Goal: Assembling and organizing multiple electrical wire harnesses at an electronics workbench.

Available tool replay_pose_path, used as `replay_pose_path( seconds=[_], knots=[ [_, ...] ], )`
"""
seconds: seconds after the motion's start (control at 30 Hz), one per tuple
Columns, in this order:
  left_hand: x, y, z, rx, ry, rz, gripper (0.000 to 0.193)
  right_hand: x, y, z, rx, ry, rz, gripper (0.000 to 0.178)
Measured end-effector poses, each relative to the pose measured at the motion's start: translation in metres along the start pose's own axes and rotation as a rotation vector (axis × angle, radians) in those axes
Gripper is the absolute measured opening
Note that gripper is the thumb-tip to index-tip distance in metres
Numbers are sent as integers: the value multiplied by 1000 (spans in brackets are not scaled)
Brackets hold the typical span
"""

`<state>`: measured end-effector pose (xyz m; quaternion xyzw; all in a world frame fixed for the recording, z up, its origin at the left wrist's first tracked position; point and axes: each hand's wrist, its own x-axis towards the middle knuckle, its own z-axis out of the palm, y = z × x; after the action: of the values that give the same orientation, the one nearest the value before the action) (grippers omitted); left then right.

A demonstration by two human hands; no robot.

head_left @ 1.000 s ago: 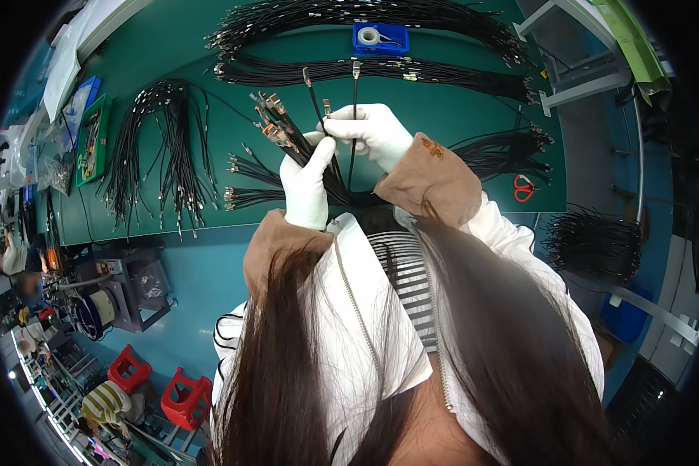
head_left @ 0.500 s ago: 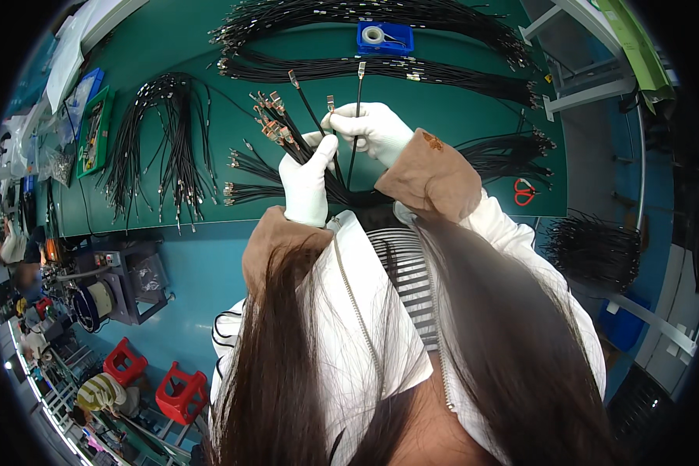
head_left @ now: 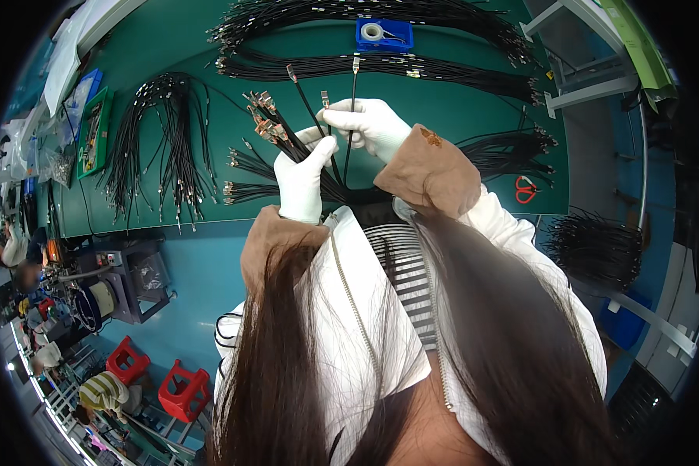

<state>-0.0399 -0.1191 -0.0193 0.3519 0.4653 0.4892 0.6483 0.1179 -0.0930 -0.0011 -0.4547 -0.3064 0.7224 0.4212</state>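
Note:
White gloves cover both my hands. My left hand point(head_left: 301, 177) is closed round a bundle of black cables point(head_left: 289, 141), whose copper-coloured metal ends fan out above the thumb. Close beside it, my right hand point(head_left: 370, 128) pinches a single black cable point(head_left: 352, 102) that stands upright with a metal terminal at its tip. Between the hands, a shorter cable end point(head_left: 325, 99) pokes up at the right fingertips. One more cable point(head_left: 303, 92) leans out of the bundle to the left. The lower lengths of the cables run down toward my body, partly hidden by the gloves.
Long cable bundles point(head_left: 311, 66) lie across the back of the green table point(head_left: 186, 58). A blue tray point(head_left: 396, 37) with a tape roll sits among them. More cables point(head_left: 163, 140) lie left, near a green bin point(head_left: 95, 133). Red-handled scissors point(head_left: 525, 190) rest at right.
Both hands have shifted very slightly to the left with the cables in them. The grips look the same.

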Motion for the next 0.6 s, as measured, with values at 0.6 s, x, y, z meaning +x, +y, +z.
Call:
replay_pose_path(
  seconds=[0.6],
  knots=[
    [11, -1, -19, -155, 61, 3, 21, 23, -61, -58, -374, 426, -461, 25]
  ],
)
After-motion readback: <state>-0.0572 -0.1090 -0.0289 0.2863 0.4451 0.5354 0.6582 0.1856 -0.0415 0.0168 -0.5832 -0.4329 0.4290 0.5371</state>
